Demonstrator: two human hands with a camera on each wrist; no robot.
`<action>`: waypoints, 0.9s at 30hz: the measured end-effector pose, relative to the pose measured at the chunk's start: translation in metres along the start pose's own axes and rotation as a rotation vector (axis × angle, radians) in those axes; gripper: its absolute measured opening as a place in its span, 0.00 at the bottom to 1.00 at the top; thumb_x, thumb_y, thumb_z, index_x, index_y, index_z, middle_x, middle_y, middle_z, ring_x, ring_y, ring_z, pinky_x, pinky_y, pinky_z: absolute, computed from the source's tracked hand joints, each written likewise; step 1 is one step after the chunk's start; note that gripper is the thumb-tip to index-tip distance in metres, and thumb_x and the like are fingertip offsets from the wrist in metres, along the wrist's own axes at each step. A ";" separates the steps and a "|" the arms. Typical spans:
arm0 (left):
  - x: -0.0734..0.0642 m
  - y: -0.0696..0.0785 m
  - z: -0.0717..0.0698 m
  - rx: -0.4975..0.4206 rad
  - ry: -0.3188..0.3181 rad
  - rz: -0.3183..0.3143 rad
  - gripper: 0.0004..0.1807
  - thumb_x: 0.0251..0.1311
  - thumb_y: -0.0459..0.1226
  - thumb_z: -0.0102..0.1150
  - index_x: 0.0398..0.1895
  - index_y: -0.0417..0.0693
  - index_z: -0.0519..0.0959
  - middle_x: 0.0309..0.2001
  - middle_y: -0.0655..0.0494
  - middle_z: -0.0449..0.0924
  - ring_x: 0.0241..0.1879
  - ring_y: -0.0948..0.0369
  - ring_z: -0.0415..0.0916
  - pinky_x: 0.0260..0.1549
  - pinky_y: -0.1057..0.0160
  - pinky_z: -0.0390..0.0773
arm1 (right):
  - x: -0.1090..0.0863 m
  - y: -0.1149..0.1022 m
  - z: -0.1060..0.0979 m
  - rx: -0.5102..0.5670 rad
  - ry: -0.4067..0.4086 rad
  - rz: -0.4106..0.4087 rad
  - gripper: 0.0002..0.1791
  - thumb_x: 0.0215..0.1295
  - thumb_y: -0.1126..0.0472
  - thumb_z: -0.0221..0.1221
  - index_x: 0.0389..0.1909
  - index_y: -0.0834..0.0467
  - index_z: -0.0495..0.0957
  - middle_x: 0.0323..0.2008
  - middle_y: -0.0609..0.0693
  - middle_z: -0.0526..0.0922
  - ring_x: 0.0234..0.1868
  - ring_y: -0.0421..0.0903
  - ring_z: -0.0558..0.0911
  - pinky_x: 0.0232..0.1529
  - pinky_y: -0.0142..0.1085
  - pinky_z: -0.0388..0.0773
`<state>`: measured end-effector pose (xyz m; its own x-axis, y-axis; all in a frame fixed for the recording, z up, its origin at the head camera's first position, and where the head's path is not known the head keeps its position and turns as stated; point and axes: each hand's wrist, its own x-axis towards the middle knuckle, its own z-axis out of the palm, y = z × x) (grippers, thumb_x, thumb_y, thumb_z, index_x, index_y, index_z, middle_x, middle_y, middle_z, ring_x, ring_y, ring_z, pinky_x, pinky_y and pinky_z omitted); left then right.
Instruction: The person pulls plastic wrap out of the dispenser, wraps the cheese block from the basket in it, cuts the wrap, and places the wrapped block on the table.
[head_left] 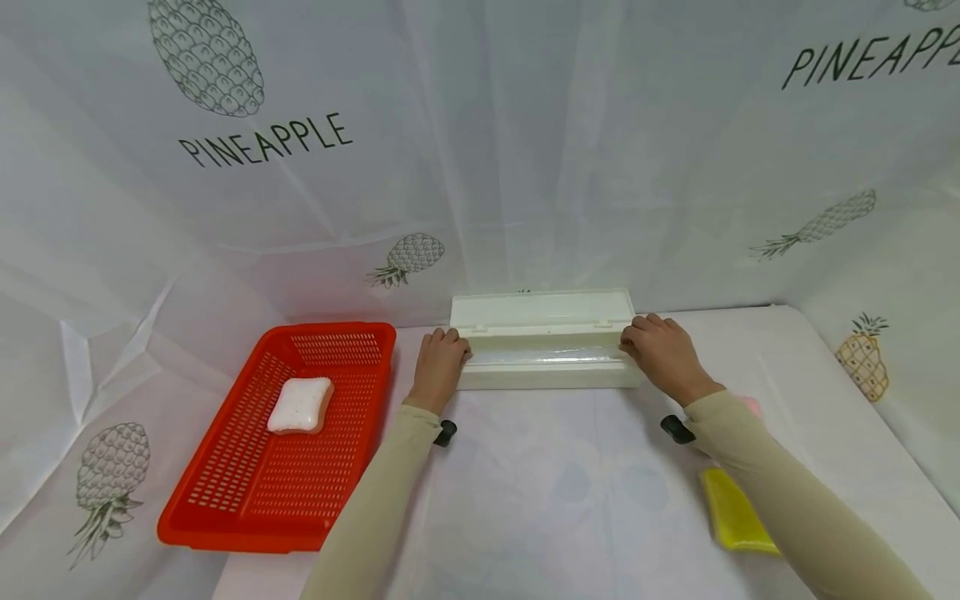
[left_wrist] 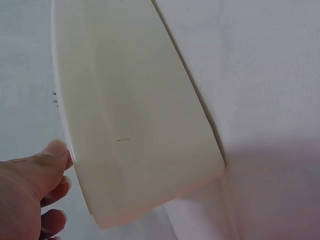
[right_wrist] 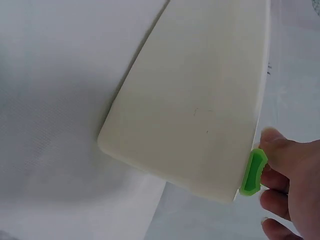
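Note:
A long off-white cling film dispenser (head_left: 547,378) lies at the back of the table, its lid (head_left: 540,310) raised. Inside it, glossy clear film (head_left: 547,356) shows. My left hand (head_left: 440,367) grips the dispenser's left end, thumb at the upper edge and fingers curled in the left wrist view. At the opposite end my right hand (head_left: 666,354) grips in the same way, its thumb beside a green slider (right_wrist: 253,172). In both wrist views the dispenser's smooth front faces the camera, and its interior is hidden.
To the left stands a red perforated basket (head_left: 277,533) with a white-topped, bread-slice-shaped piece (head_left: 300,406) in it. A yellow dish-like item (head_left: 738,517) lies partly under the right forearm, near a mostly hidden pink item (head_left: 752,406). A pineapple-print curtain (head_left: 540,167) hangs close behind.

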<state>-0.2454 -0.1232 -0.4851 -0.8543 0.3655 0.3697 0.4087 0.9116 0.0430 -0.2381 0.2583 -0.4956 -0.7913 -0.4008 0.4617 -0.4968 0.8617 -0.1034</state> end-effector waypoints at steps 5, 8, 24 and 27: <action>-0.003 0.001 -0.002 0.014 0.025 -0.013 0.04 0.66 0.38 0.71 0.38 0.48 0.90 0.37 0.51 0.81 0.42 0.51 0.75 0.45 0.54 0.74 | -0.004 -0.001 0.000 -0.013 0.082 -0.023 0.06 0.60 0.69 0.74 0.33 0.61 0.85 0.35 0.53 0.82 0.42 0.57 0.81 0.45 0.53 0.78; -0.004 0.001 -0.004 0.022 0.042 -0.026 0.04 0.67 0.39 0.71 0.39 0.49 0.90 0.39 0.52 0.81 0.43 0.52 0.74 0.46 0.54 0.74 | -0.005 -0.002 -0.001 -0.013 0.153 -0.035 0.08 0.57 0.70 0.75 0.32 0.61 0.84 0.35 0.54 0.81 0.42 0.59 0.81 0.46 0.54 0.78; -0.011 0.002 -0.021 0.046 0.220 0.017 0.03 0.67 0.37 0.71 0.39 0.50 0.91 0.49 0.52 0.82 0.54 0.51 0.75 0.59 0.50 0.74 | -0.008 -0.004 -0.016 -0.060 0.380 -0.121 0.09 0.57 0.70 0.74 0.33 0.62 0.82 0.42 0.61 0.82 0.44 0.66 0.81 0.46 0.60 0.75; -0.012 0.003 -0.028 0.055 0.232 0.014 0.04 0.67 0.38 0.70 0.40 0.50 0.91 0.51 0.52 0.83 0.55 0.50 0.75 0.60 0.50 0.74 | -0.008 -0.007 -0.021 -0.047 0.401 -0.121 0.09 0.57 0.70 0.74 0.33 0.63 0.82 0.42 0.62 0.82 0.44 0.67 0.80 0.47 0.61 0.75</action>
<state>-0.2252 -0.1303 -0.4635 -0.7492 0.3308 0.5739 0.3961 0.9181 -0.0122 -0.2206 0.2622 -0.4798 -0.5220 -0.3553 0.7754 -0.5535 0.8328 0.0090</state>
